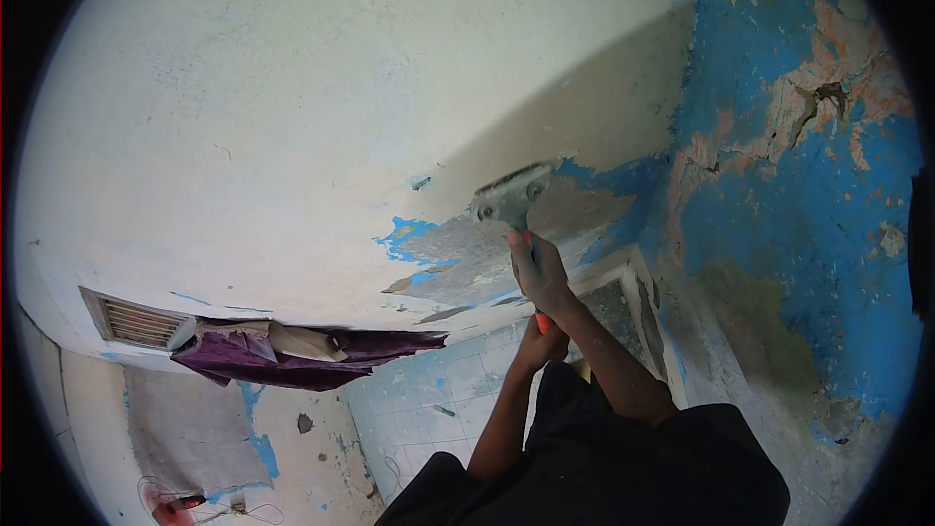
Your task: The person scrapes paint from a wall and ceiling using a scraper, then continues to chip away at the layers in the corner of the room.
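Note:
A long-handled scraper (506, 201) with a wide metal head and a red handle lies up against the wall (321, 127). My right hand (542, 278) wraps round the handle just below the head. Lower down, near the handle's end, my left hand (541, 344) is closed round it too. The blade edge meets off-white paint at the top of a bare grey patch (448, 248). Ragged blue paint (407, 234) borders that patch on its left.
To the right, an adjoining blue wall (769, 214) has peeling paint and a deep crack (813, 112). Purple cloth (234, 357) covers a ledge beside a slatted vent (144, 321). Below are floor tiles (429, 399) and, at lower left, a red object (173, 508) with wires.

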The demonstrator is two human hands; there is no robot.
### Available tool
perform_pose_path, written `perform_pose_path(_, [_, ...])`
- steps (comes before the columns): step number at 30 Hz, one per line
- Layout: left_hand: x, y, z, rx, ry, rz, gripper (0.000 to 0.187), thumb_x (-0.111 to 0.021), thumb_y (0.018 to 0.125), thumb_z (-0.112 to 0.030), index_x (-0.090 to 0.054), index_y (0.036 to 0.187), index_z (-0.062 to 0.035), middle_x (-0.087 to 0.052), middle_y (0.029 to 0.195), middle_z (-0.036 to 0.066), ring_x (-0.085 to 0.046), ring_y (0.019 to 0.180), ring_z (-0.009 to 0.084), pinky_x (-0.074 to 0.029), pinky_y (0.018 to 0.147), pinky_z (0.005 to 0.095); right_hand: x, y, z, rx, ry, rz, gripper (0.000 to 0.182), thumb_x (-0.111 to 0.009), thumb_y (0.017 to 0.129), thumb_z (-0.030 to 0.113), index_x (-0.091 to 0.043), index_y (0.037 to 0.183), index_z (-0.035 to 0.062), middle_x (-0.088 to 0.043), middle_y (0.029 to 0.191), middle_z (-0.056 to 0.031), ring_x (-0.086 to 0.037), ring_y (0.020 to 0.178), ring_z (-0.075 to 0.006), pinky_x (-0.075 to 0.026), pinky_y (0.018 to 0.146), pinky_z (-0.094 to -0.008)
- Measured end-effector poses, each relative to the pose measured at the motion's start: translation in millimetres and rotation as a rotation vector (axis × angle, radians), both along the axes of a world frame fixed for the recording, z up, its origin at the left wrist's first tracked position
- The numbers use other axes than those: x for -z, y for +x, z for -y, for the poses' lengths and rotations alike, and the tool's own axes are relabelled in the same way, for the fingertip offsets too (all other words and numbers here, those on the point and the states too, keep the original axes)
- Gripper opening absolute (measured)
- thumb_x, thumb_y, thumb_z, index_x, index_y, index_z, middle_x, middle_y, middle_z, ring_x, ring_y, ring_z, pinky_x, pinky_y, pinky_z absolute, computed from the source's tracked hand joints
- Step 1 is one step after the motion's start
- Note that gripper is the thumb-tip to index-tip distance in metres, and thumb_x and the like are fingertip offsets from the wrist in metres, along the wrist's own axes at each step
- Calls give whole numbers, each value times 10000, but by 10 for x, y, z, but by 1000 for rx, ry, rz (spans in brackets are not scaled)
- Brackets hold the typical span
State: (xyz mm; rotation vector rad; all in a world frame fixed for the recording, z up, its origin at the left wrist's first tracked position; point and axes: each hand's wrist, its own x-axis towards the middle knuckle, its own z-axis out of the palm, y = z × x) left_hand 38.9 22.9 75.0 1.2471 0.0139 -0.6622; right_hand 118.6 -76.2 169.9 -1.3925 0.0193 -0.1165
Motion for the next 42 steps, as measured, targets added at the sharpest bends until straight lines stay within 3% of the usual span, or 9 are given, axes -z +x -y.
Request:
perform_pose_path(5, [800, -443, 64, -166, -86, -120, 410, -603, 914, -296, -448, 1217, -65, -588, 788, 30, -534, 524, 128, -401, 406, 295, 513, -209, -64, 27, -129, -84, 437, -477, 985, 383, -568, 812, -8, -443, 569, -36, -409, 566, -100, -368, 544, -296])
perform_pose_path(10, [216, -196, -13, -91, 44, -119, 179, -592, 900, -219, -499, 940, -71, -425, 528, -9, -412, 388, 108, -315, 359, 272, 110, -129, -72, -6, -83, -25, 474, -450, 992, 410, -516, 742, 13, -411, 553, 9, -403, 546, -93, -363, 536, -294])
perform_pose_path(13, [241, -233, -49, -31, -145, -187, 184, -586, 900, -221, -496, 869, -64, -401, 513, -10, -398, 380, 115, -311, 359, 272, 172, -127, -89, -62, -74, -65, 468, -452, 993, 408, -513, 744, 16, -410, 559, 8, -395, 579, -96, -362, 554, -300])
perform_pose_path(17, [659, -530, 60, -113, -72, -295, 200, -562, 909, -242, -475, 872, -66, -409, 518, -5, -400, 385, 116, -306, 361, 279, 534, -296, -188, -69, -161, -82, 461, -454, 994, 400, -517, 749, 14, -418, 564, 0, -392, 592, -98, -363, 563, -302])
perform_pose_path(24, [192, -244, -89, -42, -105, -187, 183, -563, 904, -219, -488, 869, -56, -433, 532, 4, -407, 376, 117, -326, 358, 270, 27, -113, -192, -53, -127, -4, 464, -459, 993, 405, -481, 705, 42, -418, 533, 15, -398, 506, -80, -350, 491, -275])
perform_pose_path(30, [532, -526, -75, -114, -78, -211, 185, -569, 899, -205, -482, 833, -55, -451, 533, 13, -422, 380, 120, -336, 358, 278, 700, -257, -350, -29, -143, -126, 466, -436, 994, 439, -458, 682, 95, -393, 498, 46, -375, 393, -62, -320, 389, -256])
perform_pose_path(34, [537, -495, -155, -66, -116, -250, 199, -582, 894, -222, -502, 854, -44, -473, 540, 19, -450, 394, 128, -355, 365, 286, 593, -244, -351, -47, -172, -178, 475, -463, 988, 404, -538, 808, -29, -460, 575, -74, -439, 573, -144, -390, 558, -339])
perform_pose_path(40, [147, -304, -241, -12, -57, -125, 196, -587, 883, -220, -519, 857, -37, -486, 547, 24, -466, 399, 128, -367, 378, 280, 106, -212, -315, -79, 19, -312, 449, -484, 987, 385, -540, 772, -5, -465, 580, -35, -437, 576, -119, -387, 556, -320])
perform_pose_path(42, [378, -414, -246, -4, -193, -244, 188, -580, 882, -210, -512, 828, -43, -485, 548, 25, -462, 397, 129, -366, 377, 283, 464, -217, -377, 2, -121, -234, 428, -507, 979, 372, -544, 765, 4, -465, 571, -23, -428, 562, -112, -380, 541, -310])
